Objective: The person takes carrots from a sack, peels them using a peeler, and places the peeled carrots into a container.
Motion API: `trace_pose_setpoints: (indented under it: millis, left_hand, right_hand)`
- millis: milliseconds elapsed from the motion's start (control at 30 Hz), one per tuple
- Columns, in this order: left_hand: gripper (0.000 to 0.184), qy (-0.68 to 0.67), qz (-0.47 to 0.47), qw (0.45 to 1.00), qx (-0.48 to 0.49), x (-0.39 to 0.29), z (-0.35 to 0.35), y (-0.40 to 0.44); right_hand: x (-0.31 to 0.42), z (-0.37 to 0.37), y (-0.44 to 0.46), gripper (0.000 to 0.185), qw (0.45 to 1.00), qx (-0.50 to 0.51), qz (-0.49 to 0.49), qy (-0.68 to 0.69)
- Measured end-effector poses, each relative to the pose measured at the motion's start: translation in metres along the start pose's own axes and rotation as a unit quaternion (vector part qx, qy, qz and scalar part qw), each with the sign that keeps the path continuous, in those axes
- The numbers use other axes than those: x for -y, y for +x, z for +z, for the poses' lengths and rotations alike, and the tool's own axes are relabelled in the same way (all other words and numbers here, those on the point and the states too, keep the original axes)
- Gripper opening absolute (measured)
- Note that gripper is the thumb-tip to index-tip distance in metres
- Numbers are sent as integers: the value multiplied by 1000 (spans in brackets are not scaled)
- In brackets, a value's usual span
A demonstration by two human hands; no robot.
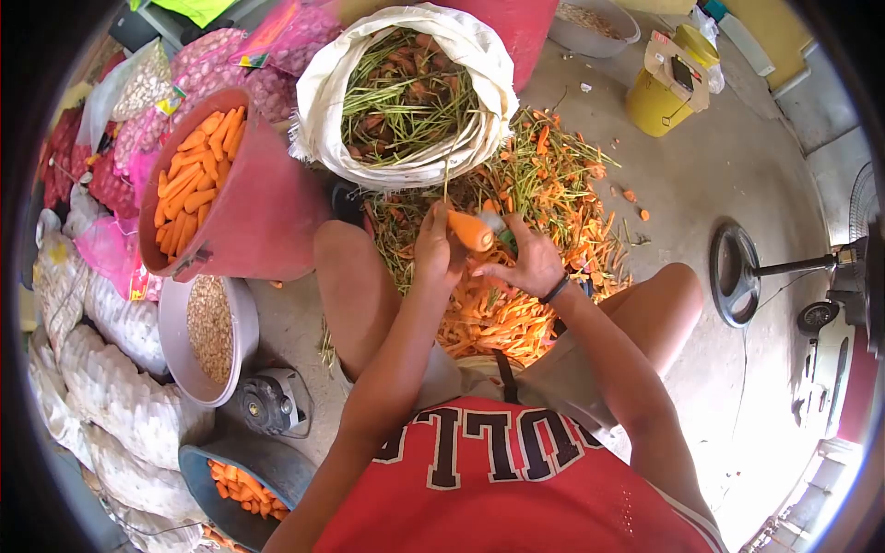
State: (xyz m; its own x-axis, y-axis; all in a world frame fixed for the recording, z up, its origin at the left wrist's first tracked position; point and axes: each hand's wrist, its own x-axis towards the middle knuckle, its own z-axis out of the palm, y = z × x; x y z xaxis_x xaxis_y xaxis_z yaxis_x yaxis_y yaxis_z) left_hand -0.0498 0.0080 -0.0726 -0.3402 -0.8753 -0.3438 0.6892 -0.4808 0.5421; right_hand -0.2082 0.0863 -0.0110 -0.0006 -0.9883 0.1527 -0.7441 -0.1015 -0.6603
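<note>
One orange carrot [470, 231] is held in the curled fingers of the left hand [437, 247], above a pile of peelings [498, 323] and near the white sack [318, 115]. Fingers of the right hand [533, 262] grip a blurred tool [493, 222] beside it.

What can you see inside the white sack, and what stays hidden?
The open white sack shows brownish-orange carrots tangled among long green stalks. Whatever lies beneath that top layer is covered and cannot be seen.

Carrots [192, 184] in bucket [263, 207] beside sack [321, 138]
</note>
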Motion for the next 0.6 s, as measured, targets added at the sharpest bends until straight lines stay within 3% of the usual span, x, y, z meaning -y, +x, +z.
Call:
trace_pose_setpoints:
  millis: [133, 433, 533, 600]
  left_hand:
    - [20, 18, -10, 1000, 16, 5, 15, -6]
    - [18, 29, 12, 999, 31, 2, 35, -12]
    - [19, 24, 22, 999, 38, 5, 30, -10]
    - [19, 18, 29, 999, 39, 7, 26, -8]
  right_hand:
    - [-3, -5, 5, 86, 998, -55, -8, 16]
    - [-9, -13, 9, 78, 998, -46, 23, 37]
    - [-11, -11, 9, 93, 998, -43, -10, 36]
    - [-14, -8, 8, 83, 999, -32, -16, 8]
